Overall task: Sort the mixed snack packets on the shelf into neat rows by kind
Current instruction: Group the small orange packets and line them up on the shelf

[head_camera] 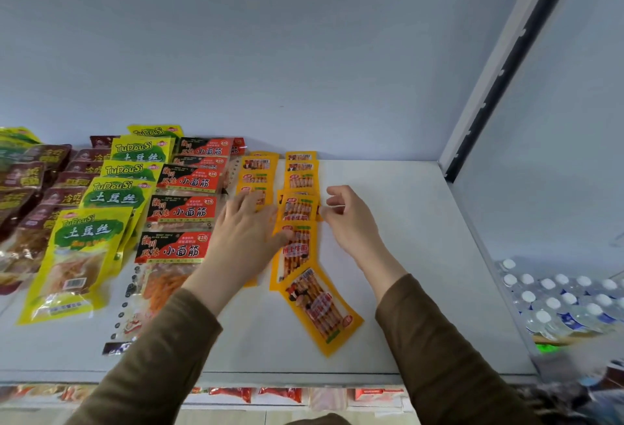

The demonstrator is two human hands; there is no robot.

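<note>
Small orange snack packets lie in two columns on the white shelf (388, 255). My left hand (246, 235) rests flat over the left column, its fingertips on the orange packet (297, 249) in the right column. My right hand (347, 218) pinches the right edge of another orange packet (299, 208) just above it. One orange packet (324, 310) lies tilted at the front of the right column. Red-and-black packets (184, 212), yellow-green TuDouSi packets (84, 242) and dark brown packets (30, 195) lie in rows to the left.
The shelf's right part is bare white surface up to the upright post (506, 63). Beyond it at lower right stand several water bottles (557, 306). A lower shelf with red packets (280, 394) shows under the front edge.
</note>
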